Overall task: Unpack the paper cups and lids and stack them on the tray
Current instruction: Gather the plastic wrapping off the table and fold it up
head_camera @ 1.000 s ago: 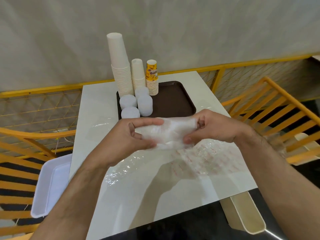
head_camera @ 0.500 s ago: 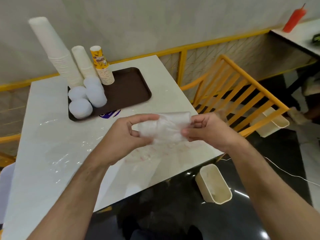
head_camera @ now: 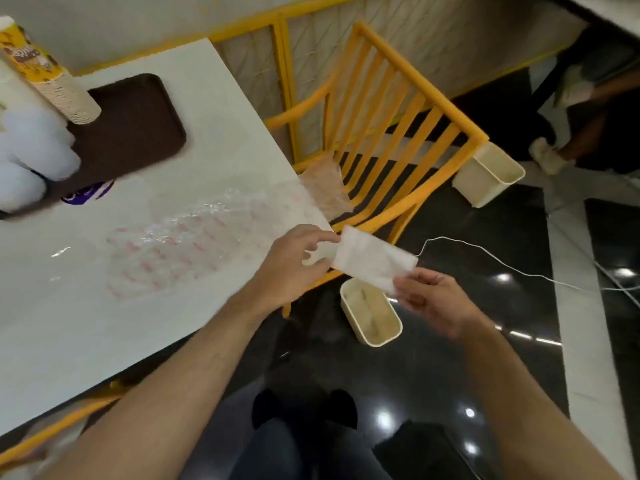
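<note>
the white table [head_camera: 104, 323] fills the left of the view, its near right corner just beside the left hand. a yellow slatted chair [head_camera: 391, 126] stands off the table's right edge over the glossy black floor [head_camera: 433, 375]. on the far left of the table sits the brown tray [head_camera: 138, 126], carrying a leaning stack of printed paper cups [head_camera: 52, 81] with a yellow top cup, and just in front of that the blurred white lid stacks [head_camera: 31, 157] at the tray's left end. a flattened clear wrapper with red print [head_camera: 194, 244] lies on the table between the tray and the hands, its far end hanging over the table edge by the chair. two cream bins stand on the floor: one [head_camera: 372, 313] directly below the hands, the other [head_camera: 488, 174] past the chair's corner. a thin white cord [head_camera: 502, 265] trails across the floor to the right. out past the table corner, both hands hold a folded white plastic bag [head_camera: 374, 259] in the air above the nearer bin. the left hand [head_camera: 291, 268] pinches the bag's left end between thumb and curled fingers; the right hand [head_camera: 433, 299] pinches its lower right corner between thumb and fingertips. the bag is stretched flat and tilted between them, touching nothing else.
</note>
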### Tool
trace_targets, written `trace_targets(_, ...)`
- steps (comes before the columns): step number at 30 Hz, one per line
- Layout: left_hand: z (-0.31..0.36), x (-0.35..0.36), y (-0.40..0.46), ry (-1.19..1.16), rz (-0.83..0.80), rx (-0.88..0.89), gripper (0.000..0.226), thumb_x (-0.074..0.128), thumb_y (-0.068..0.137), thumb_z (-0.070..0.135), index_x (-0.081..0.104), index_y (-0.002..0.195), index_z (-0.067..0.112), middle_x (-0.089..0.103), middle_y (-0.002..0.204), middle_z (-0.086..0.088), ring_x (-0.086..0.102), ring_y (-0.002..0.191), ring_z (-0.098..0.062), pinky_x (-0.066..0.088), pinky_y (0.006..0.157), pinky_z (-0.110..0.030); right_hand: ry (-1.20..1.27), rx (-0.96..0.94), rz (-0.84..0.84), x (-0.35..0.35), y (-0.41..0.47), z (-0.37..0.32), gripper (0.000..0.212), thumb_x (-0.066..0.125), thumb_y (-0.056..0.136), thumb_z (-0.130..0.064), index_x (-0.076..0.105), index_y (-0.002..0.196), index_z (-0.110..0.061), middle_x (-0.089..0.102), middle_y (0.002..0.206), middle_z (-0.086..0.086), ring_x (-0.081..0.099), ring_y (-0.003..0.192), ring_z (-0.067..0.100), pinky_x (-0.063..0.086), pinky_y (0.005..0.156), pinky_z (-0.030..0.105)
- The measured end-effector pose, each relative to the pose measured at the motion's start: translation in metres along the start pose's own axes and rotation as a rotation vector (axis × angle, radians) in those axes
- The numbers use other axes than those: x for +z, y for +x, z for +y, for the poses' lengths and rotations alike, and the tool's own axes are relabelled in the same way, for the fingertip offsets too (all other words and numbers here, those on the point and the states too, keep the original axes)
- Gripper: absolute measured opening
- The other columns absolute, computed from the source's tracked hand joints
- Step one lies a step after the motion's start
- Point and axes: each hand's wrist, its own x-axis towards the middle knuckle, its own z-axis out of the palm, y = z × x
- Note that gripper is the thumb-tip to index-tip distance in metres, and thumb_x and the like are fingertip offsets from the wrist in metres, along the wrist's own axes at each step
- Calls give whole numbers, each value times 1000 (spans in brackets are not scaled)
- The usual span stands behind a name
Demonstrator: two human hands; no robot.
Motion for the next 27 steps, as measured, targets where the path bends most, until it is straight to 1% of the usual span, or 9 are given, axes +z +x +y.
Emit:
trace_targets(3, -35, 33, 9, 458, -25, 101, 39, 60, 93, 8, 61, 131, 19, 49, 132, 2, 45, 122, -17, 43, 103, -29, 143, 82, 212, -39, 28, 59, 12, 71, 85, 3, 66, 87, -8, 65, 80, 10, 61, 60, 11, 51, 57, 21)
trace_targets(6, -68, 53, 11, 653, -13, 206, 50, 67, 84, -1, 59, 132, 10, 54, 127, -9, 50, 117, -27, 47, 99, -36, 272, 182, 360, -62, 62, 117, 13, 69, 88, 4, 63, 91, -7, 66, 80, 12, 61, 64, 14, 52, 53, 19)
trace_targets(9, -96, 67, 15, 676, 112, 301, 57, 71, 77, -6, 59, 131, 4, 55, 124, -14, 49, 114, -31, 46, 95, -42, 339, 243, 453, -74, 110, 168, 16, 68, 88, 7, 60, 93, -6, 63, 78, 14, 58, 61, 15, 51, 47, 17)
trace_targets(14, -122, 81, 22, 677, 275, 403, 46, 67, 82, -6, 63, 127, 2, 59, 118, -17, 47, 111, -30, 38, 94, -34, 334, 273, 513, -79, 198, 235, 29, 67, 86, 11, 58, 107, -7, 62, 74, 15, 60, 44, 12, 48, 41, 18)
trace_targets(16, -125, 84, 23, 687, 312, 422, 45, 66, 82, -7, 65, 126, 1, 61, 116, -18, 48, 108, -30, 38, 92, -33, 317, 293, 550, -78, 231, 256, 36, 67, 87, 10, 59, 120, -1, 61, 75, 14, 60, 47, 16, 45, 37, 18)
trace_targets(18, -128, 87, 24, 692, 352, 442, 43, 65, 82, -7, 66, 124, 1, 63, 114, -19, 48, 107, -30, 39, 91, -32, 288, 333, 607, -76, 254, 273, 38, 70, 86, 7, 60, 122, 4, 58, 75, 12, 57, 57, 20, 44, 35, 17)
trace_targets(20, -129, 89, 24, 670, 387, 451, 41, 65, 82, -8, 68, 122, 1, 64, 112, -18, 49, 106, -30, 41, 91, -32, 254, 353, 647, -73, 264, 280, 38, 73, 85, 4, 62, 121, 1, 55, 75, 9, 52, 60, 19, 45, 34, 18)
trace_targets(23, -129, 90, 25, 626, 394, 433, 43, 67, 80, -8, 69, 122, 4, 64, 113, -15, 50, 107, -28, 40, 92, -30, 212, 333, 654, -67, 258, 275, 45, 73, 85, 4, 60, 127, -4, 54, 78, 6, 52, 63, 18, 49, 45, 22)
trace_targets(27, -121, 85, 21, 565, 318, 340, 43, 69, 81, -3, 68, 123, 7, 63, 115, -10, 48, 111, -22, 31, 97, -20, 165, 293, 565, -54, 223, 240, 45, 67, 85, 9, 61, 125, -10, 60, 90, 11, 58, 67, 20, 51, 50, 24)
